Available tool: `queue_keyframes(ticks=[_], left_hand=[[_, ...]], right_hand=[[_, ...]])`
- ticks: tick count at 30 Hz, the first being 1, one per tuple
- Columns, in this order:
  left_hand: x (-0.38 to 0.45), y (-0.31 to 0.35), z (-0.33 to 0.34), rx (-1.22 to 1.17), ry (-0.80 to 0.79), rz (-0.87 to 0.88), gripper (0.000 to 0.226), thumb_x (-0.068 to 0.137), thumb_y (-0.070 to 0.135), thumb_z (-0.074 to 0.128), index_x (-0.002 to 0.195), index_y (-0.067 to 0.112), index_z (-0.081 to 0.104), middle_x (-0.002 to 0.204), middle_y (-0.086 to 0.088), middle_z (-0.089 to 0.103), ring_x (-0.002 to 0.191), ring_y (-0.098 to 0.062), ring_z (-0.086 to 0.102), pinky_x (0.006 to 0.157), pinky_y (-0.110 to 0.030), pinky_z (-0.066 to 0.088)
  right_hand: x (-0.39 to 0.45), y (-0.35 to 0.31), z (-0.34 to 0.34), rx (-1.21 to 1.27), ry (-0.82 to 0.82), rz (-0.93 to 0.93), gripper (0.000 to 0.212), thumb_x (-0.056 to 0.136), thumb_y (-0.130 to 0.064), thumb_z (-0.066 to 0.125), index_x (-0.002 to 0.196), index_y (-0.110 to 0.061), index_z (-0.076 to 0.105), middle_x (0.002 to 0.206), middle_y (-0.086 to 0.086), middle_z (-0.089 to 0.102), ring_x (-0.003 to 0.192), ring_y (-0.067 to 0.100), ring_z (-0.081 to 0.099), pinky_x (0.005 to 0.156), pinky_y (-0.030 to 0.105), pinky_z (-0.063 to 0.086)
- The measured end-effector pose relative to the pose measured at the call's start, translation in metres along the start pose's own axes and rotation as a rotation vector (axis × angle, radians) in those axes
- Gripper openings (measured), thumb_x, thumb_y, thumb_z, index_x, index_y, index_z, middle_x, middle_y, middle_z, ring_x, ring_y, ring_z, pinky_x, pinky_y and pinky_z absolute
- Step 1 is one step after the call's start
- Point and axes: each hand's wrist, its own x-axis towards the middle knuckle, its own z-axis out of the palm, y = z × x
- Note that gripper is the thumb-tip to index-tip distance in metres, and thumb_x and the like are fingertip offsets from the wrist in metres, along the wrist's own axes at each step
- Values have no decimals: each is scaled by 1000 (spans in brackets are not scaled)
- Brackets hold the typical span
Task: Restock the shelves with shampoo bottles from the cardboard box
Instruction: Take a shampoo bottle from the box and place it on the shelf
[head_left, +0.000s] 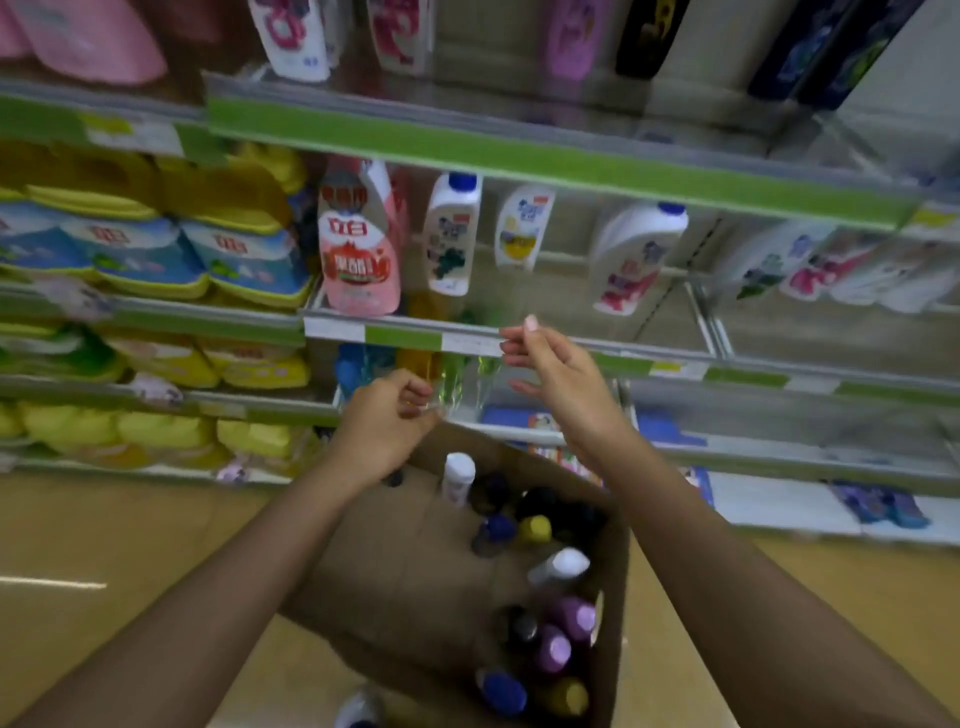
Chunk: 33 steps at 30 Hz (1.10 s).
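An open cardboard box (415, 587) stands on the floor below me, holding several upright shampoo bottles with white, purple, blue, yellow and black caps (553, 647). Both my hands hover above its far rim, in front of the shelves. My left hand (387, 423) has its fingers curled loosely with nothing visible in them. My right hand (550, 371) is raised a little higher, fingers apart and empty. White bottles with blue caps (451, 234) and a pink refill pouch (358, 244) stand on the middle shelf (519, 345) behind my hands.
Shelving with green price strips (545, 156) fills the view. Yellow and blue detergent packs (156, 254) crowd the left bays. Green and orange bottles (431, 364) sit on the shelf behind my hands. The tan floor (104, 545) lies left of the box.
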Motion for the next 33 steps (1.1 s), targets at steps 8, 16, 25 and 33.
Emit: queue_keyframes(ticks=[8, 16, 25, 33], left_hand=[[-3, -99, 3, 44, -95, -81, 19, 80, 13, 71, 97, 12, 61, 90, -2, 63, 88, -18, 63, 84, -30, 52], [6, -152, 30, 77, -143, -200, 23, 83, 20, 68, 104, 14, 61, 97, 1, 65, 93, -14, 62, 88, -31, 51], [18, -207, 76, 47, -148, -288, 25, 84, 19, 67, 108, 12, 61, 102, -2, 65, 96, -14, 62, 85, -28, 49], [11, -232, 85, 40, -165, -314, 16, 85, 20, 66, 97, 23, 56, 96, 5, 61, 94, -12, 60, 80, -24, 46]], right_hand=[[-7, 85, 42, -58, 148, 186, 26, 94, -49, 49, 90, -29, 65, 103, 3, 67, 106, 19, 61, 100, 43, 48], [22, 170, 57, -152, 205, 363, 26, 90, -21, 65, 114, -11, 61, 108, 1, 63, 102, 17, 58, 85, 26, 45], [70, 268, 77, -707, 72, 333, 57, 80, -19, 74, 130, -4, 50, 131, 15, 49, 121, 30, 49, 94, 34, 41], [75, 296, 91, -680, 66, 277, 51, 86, -14, 67, 131, -6, 45, 132, 17, 52, 121, 33, 51, 95, 38, 44]])
